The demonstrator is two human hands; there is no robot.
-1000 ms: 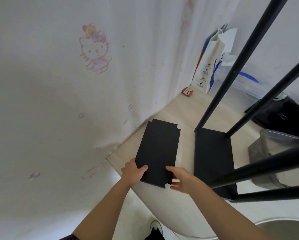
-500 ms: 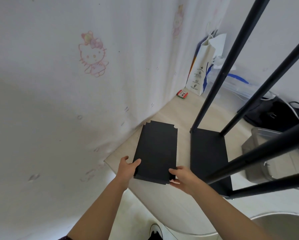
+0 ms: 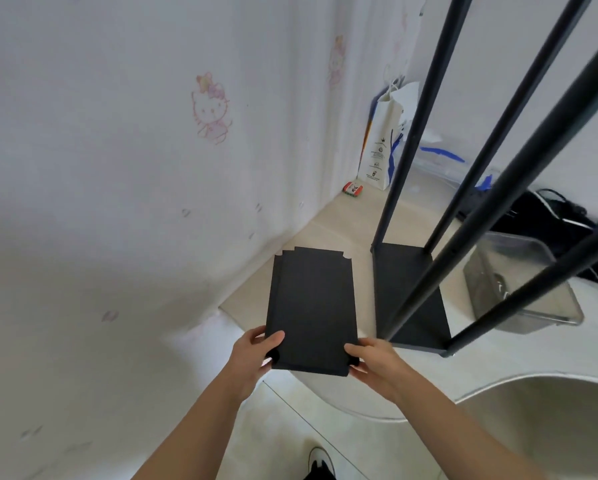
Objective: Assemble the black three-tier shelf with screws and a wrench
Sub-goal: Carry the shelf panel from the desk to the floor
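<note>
since a second ago the loose shelf panel (image 3: 311, 306) has come up off the tabletop (image 3: 339, 223), its near edge now out past the rim. left hand (image 3: 252, 355) and right hand (image 3: 373, 362) each pinch a near corner, thumbs on top. right of the hands stands the frame (image 3: 408, 292), bottom tier fitted (two tiers to go, i'd judge). beyond it a clear plastic bin (image 3: 519, 282) holds something i can't make out; a paper bag (image 3: 382, 140) stands far ahead.
</note>
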